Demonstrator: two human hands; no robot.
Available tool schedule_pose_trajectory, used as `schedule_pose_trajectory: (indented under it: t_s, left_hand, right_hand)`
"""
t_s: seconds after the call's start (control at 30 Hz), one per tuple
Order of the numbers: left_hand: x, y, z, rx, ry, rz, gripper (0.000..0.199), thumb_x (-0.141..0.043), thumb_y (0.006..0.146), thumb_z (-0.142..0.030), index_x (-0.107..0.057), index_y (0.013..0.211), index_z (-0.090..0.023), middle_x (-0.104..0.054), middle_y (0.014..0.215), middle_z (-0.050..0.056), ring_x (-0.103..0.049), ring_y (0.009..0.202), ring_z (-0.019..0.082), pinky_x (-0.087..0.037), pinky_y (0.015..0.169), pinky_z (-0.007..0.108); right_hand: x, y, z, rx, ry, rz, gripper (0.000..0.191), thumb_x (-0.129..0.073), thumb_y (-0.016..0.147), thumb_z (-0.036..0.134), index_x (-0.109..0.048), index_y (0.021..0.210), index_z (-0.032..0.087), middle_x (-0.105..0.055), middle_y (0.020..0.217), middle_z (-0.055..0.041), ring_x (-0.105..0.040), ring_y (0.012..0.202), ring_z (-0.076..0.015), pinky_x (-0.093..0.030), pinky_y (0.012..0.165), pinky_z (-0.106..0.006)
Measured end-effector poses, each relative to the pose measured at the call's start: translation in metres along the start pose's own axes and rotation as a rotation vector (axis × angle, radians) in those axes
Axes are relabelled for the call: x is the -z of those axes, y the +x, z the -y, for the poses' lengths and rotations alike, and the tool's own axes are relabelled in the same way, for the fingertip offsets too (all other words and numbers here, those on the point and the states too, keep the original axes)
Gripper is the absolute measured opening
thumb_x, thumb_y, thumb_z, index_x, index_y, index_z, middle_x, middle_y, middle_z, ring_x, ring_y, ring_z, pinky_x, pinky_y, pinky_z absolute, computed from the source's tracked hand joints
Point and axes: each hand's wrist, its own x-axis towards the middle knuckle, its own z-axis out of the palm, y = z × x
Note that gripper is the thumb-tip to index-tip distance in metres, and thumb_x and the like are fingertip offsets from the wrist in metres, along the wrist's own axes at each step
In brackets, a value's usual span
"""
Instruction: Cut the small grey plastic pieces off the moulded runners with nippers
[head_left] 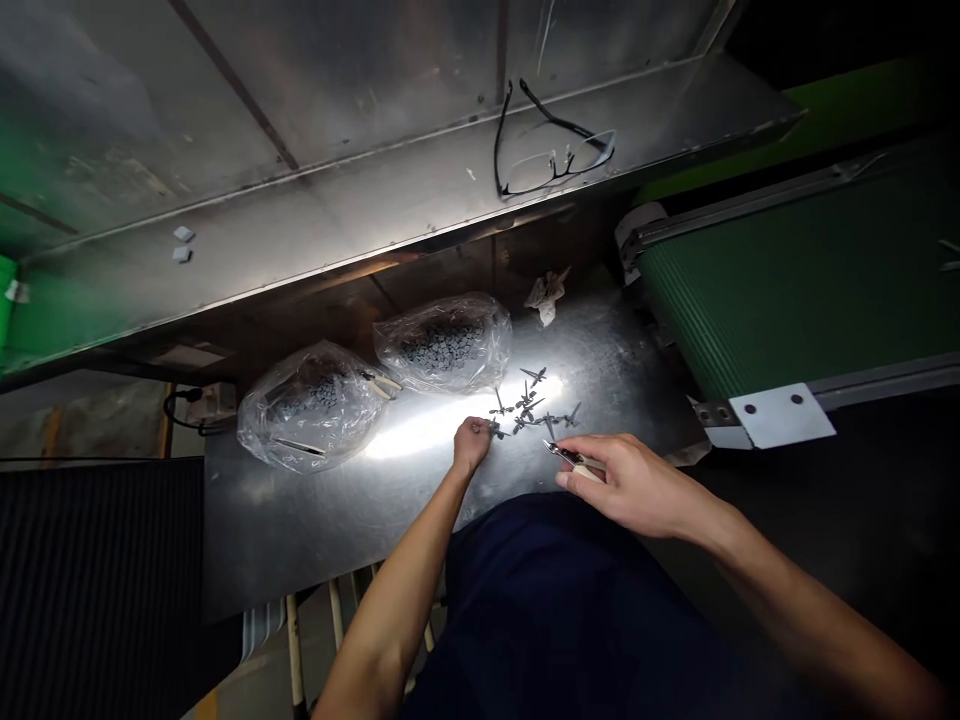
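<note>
Left of the left hand (471, 445), two clear plastic bags (442, 345) hold masses of small dark pieces, seemingly most of the batch. That hand pinches the edge of a small, loose spread of dark moulded parts (529, 408), while the right hand (630, 485), just to their right, grips pale-handled nippers (574, 462).

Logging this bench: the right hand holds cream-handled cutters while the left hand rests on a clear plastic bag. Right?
No, the left hand touches small dark grey pieces on the steel table, not the clear plastic bag; the head view shows it. The right hand holding cream-handled cutters stands.
</note>
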Motion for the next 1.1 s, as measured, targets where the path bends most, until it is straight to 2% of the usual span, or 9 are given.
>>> schedule_pose_trajectory:
  t_s: [0.07, 0.17, 0.3, 0.4, 0.53, 0.67, 0.87, 1.1]
  left_hand:
    - [0.008, -0.014, -0.003, 0.007, -0.094, 0.014, 0.032, -0.060, 0.093, -0.036, -0.060, 0.118, -0.015, -0.063, 0.114, 0.009, -0.064, 0.095, 0.020, -0.056, 0.080, 0.040]
    - [0.023, -0.048, -0.010, 0.000, -0.276, 0.056, 0.027, -0.059, 0.094, -0.036, -0.061, 0.110, -0.014, -0.064, 0.100, 0.006, -0.063, 0.079, 0.016, -0.055, 0.068, 0.032]
    - [0.040, -0.108, -0.028, -0.033, -0.525, 0.136, 0.019, -0.067, 0.088, -0.031, -0.060, 0.093, -0.014, -0.063, 0.086, 0.002, -0.052, 0.060, 0.008, -0.042, 0.051, 0.020]
    - [0.047, -0.152, -0.044, -0.050, -0.649, 0.185, 0.025, -0.076, 0.079, -0.028, -0.061, 0.094, -0.015, -0.066, 0.087, 0.004, -0.046, 0.056, 0.005, -0.035, 0.048, 0.017]
    - [0.051, -0.191, -0.057, -0.076, -0.735, 0.185, 0.029, -0.077, 0.079, -0.027, -0.064, 0.102, -0.015, -0.067, 0.088, 0.005, -0.046, 0.058, 0.005, -0.037, 0.050, 0.016]
    - [0.051, -0.208, -0.061, -0.094, -0.792, 0.162, 0.027, -0.079, 0.078, -0.025, -0.067, 0.099, -0.015, -0.067, 0.090, 0.005, -0.049, 0.062, 0.006, -0.040, 0.053, 0.017]
    - [0.044, -0.219, -0.063, -0.052, -0.867, 0.143, 0.026, -0.083, 0.072, -0.024, -0.071, 0.093, -0.013, -0.059, 0.070, 0.001, -0.051, 0.064, 0.008, -0.043, 0.056, 0.018]
    - [0.039, -0.223, -0.065, -0.034, -0.892, 0.159, 0.021, -0.081, 0.075, -0.022, -0.073, 0.093, -0.012, -0.064, 0.076, 0.003, -0.056, 0.069, 0.010, -0.047, 0.059, 0.019]
  right_hand:
    - [-0.004, 0.001, 0.001, 0.021, 0.034, 0.021, 0.034, -0.054, 0.092, 0.038, -0.069, 0.115, 0.018, -0.073, 0.087, -0.0032, -0.063, 0.068, -0.0173, -0.047, 0.063, -0.029]
    - [-0.014, 0.005, 0.004, 0.070, 0.069, 0.068, 0.033, -0.055, 0.090, 0.034, -0.069, 0.114, 0.017, -0.072, 0.086, -0.0043, -0.062, 0.067, -0.0172, -0.045, 0.061, -0.028]
    - [-0.028, 0.013, 0.010, 0.118, 0.068, 0.137, 0.035, -0.057, 0.089, 0.034, -0.068, 0.117, 0.016, -0.071, 0.087, -0.0048, -0.059, 0.065, -0.0159, -0.043, 0.060, -0.028]
    - [-0.032, 0.017, 0.020, 0.173, 0.057, 0.190, 0.026, -0.056, 0.090, 0.032, -0.069, 0.108, 0.018, -0.069, 0.082, -0.0014, -0.052, 0.059, -0.0127, -0.039, 0.057, -0.026]
    - [-0.025, 0.015, 0.034, 0.242, 0.052, 0.223, 0.016, -0.056, 0.090, 0.029, -0.067, 0.097, 0.020, -0.068, 0.084, 0.0011, -0.047, 0.057, -0.0100, -0.035, 0.055, -0.025]
    - [-0.017, 0.008, 0.043, 0.243, 0.090, 0.266, 0.013, -0.056, 0.091, 0.028, -0.066, 0.094, 0.020, -0.063, 0.081, 0.0025, -0.044, 0.057, -0.0094, -0.033, 0.052, -0.025]
    - [-0.014, 0.005, 0.046, 0.278, 0.089, 0.251, 0.011, -0.057, 0.091, 0.027, -0.065, 0.093, 0.020, -0.058, 0.076, 0.0033, -0.043, 0.058, -0.0098, -0.034, 0.053, -0.024]
    - [-0.012, 0.003, 0.046, 0.306, 0.058, 0.237, 0.012, -0.056, 0.091, 0.027, -0.065, 0.098, 0.021, -0.064, 0.083, 0.0019, -0.049, 0.061, -0.0106, -0.037, 0.056, -0.025]
